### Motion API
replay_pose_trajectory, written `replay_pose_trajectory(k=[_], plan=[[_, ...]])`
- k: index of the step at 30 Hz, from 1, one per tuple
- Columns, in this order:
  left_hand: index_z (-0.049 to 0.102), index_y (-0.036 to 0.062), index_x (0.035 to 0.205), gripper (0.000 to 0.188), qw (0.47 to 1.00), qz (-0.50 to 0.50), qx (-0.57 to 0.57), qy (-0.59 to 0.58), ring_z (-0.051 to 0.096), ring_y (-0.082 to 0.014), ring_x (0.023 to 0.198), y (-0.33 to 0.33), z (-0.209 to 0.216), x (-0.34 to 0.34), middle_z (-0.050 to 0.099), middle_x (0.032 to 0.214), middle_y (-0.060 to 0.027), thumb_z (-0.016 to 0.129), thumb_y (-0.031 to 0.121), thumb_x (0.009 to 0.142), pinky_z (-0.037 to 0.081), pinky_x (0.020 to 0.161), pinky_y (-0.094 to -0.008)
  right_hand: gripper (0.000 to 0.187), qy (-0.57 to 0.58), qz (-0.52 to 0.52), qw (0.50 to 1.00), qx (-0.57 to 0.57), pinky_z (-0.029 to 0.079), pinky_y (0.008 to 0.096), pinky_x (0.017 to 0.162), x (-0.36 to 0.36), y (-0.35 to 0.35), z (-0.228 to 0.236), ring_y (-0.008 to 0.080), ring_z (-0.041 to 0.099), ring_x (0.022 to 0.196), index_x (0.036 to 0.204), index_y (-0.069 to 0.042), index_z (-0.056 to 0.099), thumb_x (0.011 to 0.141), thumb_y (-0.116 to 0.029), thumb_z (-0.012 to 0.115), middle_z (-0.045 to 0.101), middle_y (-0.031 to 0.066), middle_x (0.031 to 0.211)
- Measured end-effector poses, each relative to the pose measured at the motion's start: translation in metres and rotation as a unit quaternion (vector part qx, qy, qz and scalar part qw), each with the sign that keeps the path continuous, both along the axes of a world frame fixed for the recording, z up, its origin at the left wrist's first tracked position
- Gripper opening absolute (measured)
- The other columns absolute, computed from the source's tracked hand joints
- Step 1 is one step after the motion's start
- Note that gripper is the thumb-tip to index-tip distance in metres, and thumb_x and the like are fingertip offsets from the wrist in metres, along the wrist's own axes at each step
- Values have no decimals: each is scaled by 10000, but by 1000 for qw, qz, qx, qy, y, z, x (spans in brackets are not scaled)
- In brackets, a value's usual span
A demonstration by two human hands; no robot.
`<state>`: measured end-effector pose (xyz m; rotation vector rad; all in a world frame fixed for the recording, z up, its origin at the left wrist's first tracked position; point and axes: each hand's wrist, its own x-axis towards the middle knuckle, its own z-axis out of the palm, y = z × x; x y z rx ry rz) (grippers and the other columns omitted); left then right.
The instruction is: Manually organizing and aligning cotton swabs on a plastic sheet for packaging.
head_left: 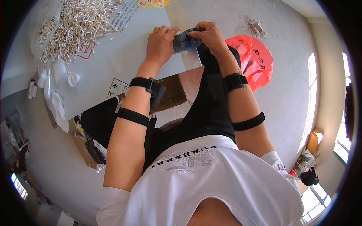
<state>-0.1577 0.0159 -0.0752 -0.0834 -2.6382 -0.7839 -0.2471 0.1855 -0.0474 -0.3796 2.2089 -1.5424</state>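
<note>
Both of my hands work at a small dark blue-grey plastic packet (183,42) near the right edge of the pale, box-like work surface (128,56). My left hand (162,42) has its fingers curled at the packet's left side, with a small white bit beside the fingertips that I cannot make out. On the other side, my right hand (212,37) pinches the packet's upper right edge between thumb and fingers. A big loose pile of cotton swabs (81,28) lies at the far left of the surface, partly in clear plastic.
A red plastic bag (260,62) stands right of my knee. Beyond it, a small heap of swabs (253,26) lies on the floor. A small round white container (73,79) sits at the surface's left edge. Another person (309,175) is at the far right.
</note>
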Motion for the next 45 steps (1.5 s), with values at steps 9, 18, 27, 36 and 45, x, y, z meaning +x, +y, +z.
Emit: replay_pose_trajectory(k=[9,18,27,36,45], plan=[[609,74,854,114,975,-168,-56,-136,581,-309,881,-14,16,-53,602,856,-100,603,2,766,485,751,-379,104,7,-30,999,-16,409,227,570,-3,14,-22,64,503,623,757,11,624,782,-63,692,570,-19,667],[541,39,814,87,963,-238,-65,-105,565,-333,829,-19,13,-63,567,801,-123,601,3,762,465,698,-398,173,0,-148,987,58,390,285,508,2,8,-54,91,494,579,719,49,597,784,-81,692,555,26,624],[528,65,824,81,962,-236,-65,-123,538,-280,860,-20,17,-64,552,793,-57,590,34,784,459,720,-378,330,-3,-183,980,84,492,379,609,-4,1,-76,345,635,691,735,65,625,678,-229,764,608,234,701],[545,64,830,77,954,-255,-58,-146,533,-268,850,-26,17,-69,575,818,-48,606,53,784,458,744,-364,265,-22,-153,985,81,462,322,590,4,8,-50,168,578,647,823,63,617,759,-170,727,613,111,713],[553,73,834,63,962,-217,-69,-148,533,-263,875,-25,14,-64,573,817,-41,607,88,804,458,756,-360,132,213,-252,943,43,502,367,728,56,20,-12,307,624,797,868,-73,671,758,-143,649,639,110,861]])
